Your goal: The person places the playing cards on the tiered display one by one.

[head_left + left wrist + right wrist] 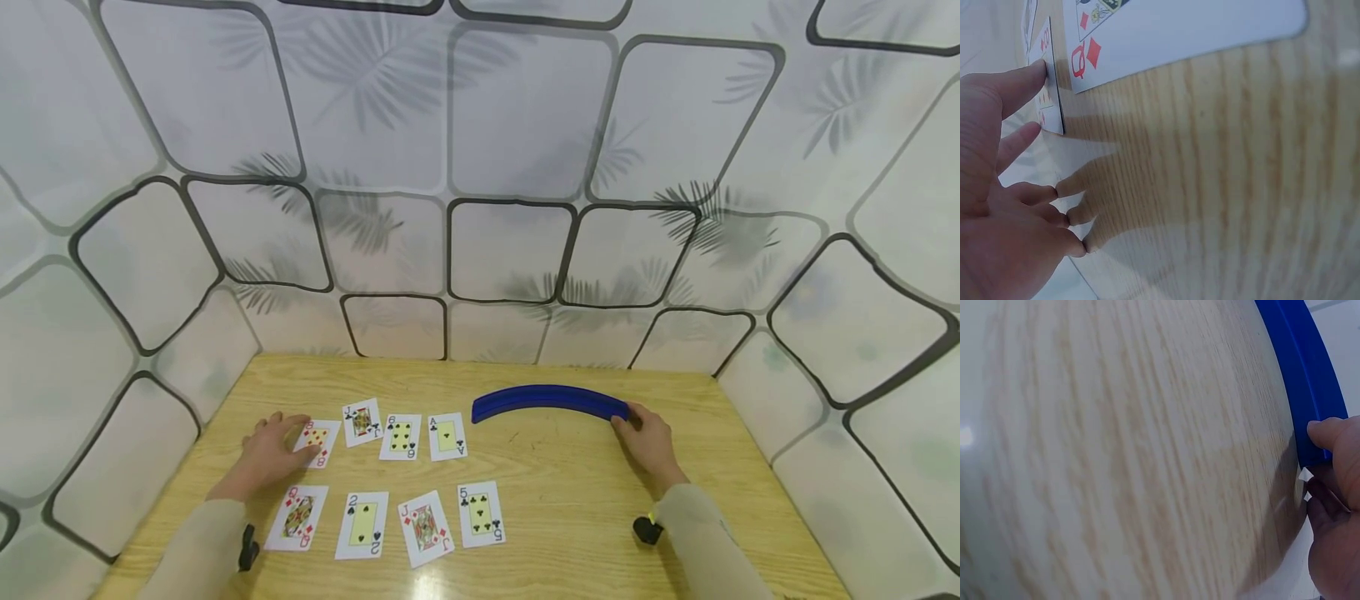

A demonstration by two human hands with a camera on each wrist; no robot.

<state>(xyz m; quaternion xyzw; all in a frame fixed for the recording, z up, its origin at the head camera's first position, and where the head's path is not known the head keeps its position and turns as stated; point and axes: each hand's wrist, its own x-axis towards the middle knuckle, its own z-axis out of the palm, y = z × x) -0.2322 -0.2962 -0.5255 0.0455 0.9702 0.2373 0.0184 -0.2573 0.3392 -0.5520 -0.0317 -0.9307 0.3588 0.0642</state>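
Observation:
At the table's left side, my left hand (270, 450) touches a red eight of diamonds (324, 435), thumb and index finger extended over its left part. The left wrist view shows the thumb on the card's face and the other fingertips down on the wood. My right hand (651, 440) pinches the right end of a curved blue card holder (551, 397), its thumb on top. No card stands in the holder. Beside the eight lie a black jack (363, 422), a six of spades (401, 437) and an ace of clubs (447, 437), all face up.
Nearer on the wooden table (570, 517) lie a queen of diamonds (297, 518), a two of spades (362, 525), a jack of diamonds (426, 528) and a five of clubs (482, 514). Patterned walls (510, 250) enclose the table's back and sides.

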